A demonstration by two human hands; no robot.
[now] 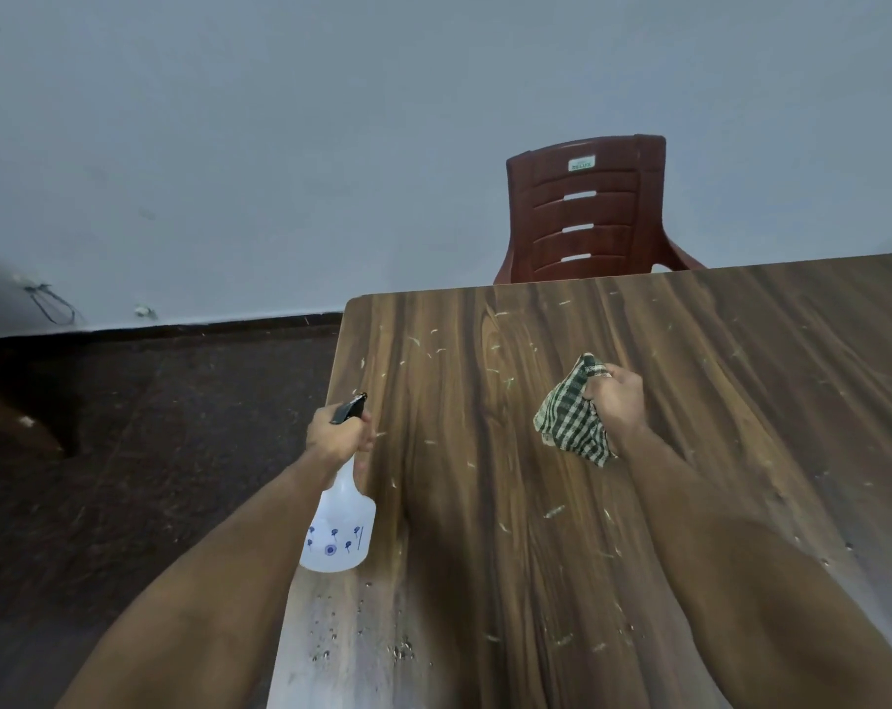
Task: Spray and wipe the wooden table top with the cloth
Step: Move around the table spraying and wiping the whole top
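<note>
The wooden table top (715, 360) fills the right half of the view, strewn with pale bits of debris and water droplets near its front-left edge. My left hand (333, 433) grips the neck of a white spray bottle (339, 529) with a black nozzle, held over the table's left edge, nozzle pointing away from me. My right hand (618, 401) holds a bunched green-and-white checked cloth (571, 412) above the middle of the table. Whether the cloth touches the wood I cannot tell.
A red-brown plastic chair (587, 212) stands at the table's far edge against a grey-white wall. Dark floor (152, 427) lies to the left of the table, with a brown object at the far left.
</note>
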